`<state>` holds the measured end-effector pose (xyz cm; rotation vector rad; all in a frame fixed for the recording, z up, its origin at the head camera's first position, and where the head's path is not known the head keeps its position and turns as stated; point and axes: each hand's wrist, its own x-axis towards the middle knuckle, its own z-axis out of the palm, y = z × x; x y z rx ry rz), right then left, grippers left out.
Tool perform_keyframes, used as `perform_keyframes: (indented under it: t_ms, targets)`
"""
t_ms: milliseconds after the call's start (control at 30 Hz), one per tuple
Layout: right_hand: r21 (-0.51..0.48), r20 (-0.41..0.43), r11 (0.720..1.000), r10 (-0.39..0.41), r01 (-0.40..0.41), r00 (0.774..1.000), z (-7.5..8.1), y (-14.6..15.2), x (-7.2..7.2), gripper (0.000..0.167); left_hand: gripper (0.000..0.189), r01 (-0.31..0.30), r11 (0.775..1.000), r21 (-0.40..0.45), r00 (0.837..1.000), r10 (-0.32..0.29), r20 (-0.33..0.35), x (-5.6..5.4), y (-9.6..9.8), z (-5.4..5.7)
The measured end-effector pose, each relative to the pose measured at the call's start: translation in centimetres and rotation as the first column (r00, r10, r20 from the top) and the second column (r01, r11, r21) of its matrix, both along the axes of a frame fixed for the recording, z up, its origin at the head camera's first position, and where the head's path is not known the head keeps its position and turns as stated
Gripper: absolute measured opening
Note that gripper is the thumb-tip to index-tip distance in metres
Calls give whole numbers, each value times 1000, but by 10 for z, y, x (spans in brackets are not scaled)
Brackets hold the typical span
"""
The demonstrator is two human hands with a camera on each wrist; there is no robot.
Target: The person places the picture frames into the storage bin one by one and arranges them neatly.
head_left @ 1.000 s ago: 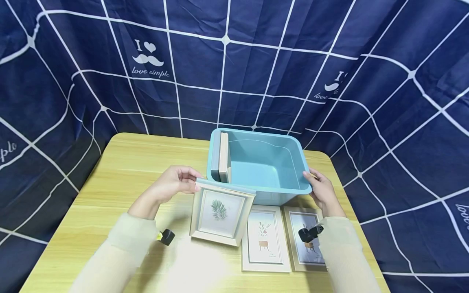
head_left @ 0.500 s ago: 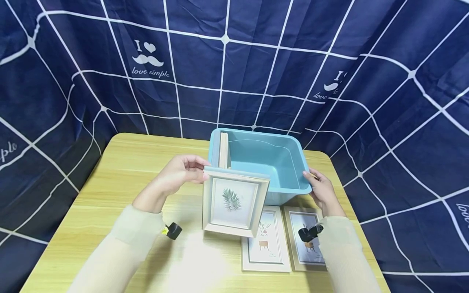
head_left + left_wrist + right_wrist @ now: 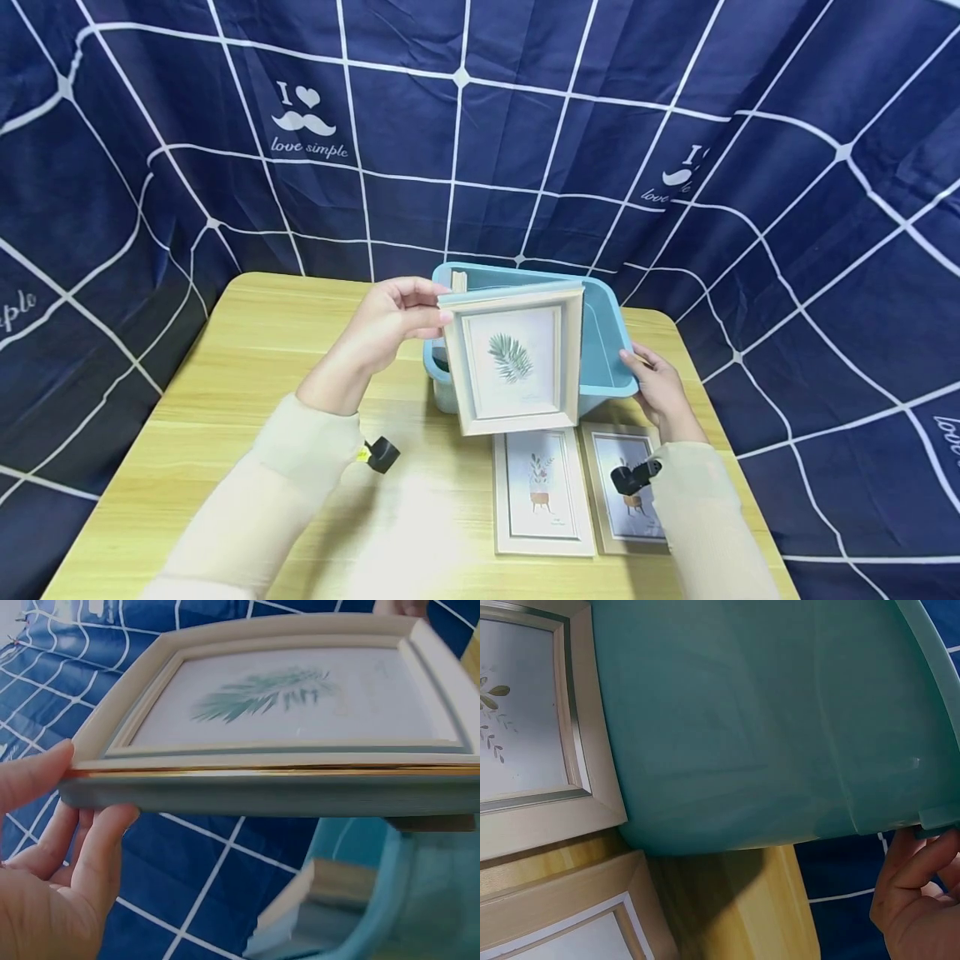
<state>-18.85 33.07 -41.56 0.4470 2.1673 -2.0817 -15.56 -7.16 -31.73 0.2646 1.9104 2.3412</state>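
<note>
My left hand (image 3: 390, 325) pinches the upper left corner of a cream picture frame (image 3: 513, 358) with a green leaf print, held up in front of the blue plastic bin (image 3: 611, 333). In the left wrist view, thumb and fingers (image 3: 105, 840) grip the frame's edge. My right hand (image 3: 660, 387) holds the bin's rim at its right front corner; the right wrist view shows those fingers (image 3: 904, 862) curled at the rim. Inside the bin's left end other frames (image 3: 322, 892) stand on edge, mostly hidden behind the held one.
Two picture frames with plant prints lie on the wooden table before the bin, a whitish frame (image 3: 543, 533) and a tan frame (image 3: 622, 542) partly under my right wrist. A dark blue gridded cloth (image 3: 405, 133) hangs behind the table.
My left hand has raised the leaf picture frame and carried it right and away from me, from left of the bin's front to over its front rim. The right hand stays at the rim.
</note>
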Motion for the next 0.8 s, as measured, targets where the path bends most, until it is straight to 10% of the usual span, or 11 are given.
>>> perform_keyframes:
  t_ms: [433,800]
  targets:
    - [-4,2,1000,-17,17,1000,0,-1,1,66,29,-155,961,229,988,157,11,-8,25,18]
    - [29,9,1000,13,-13,1000,0,-2,2,68,27,-325,902,285,940,340,-6,-10,48,8]
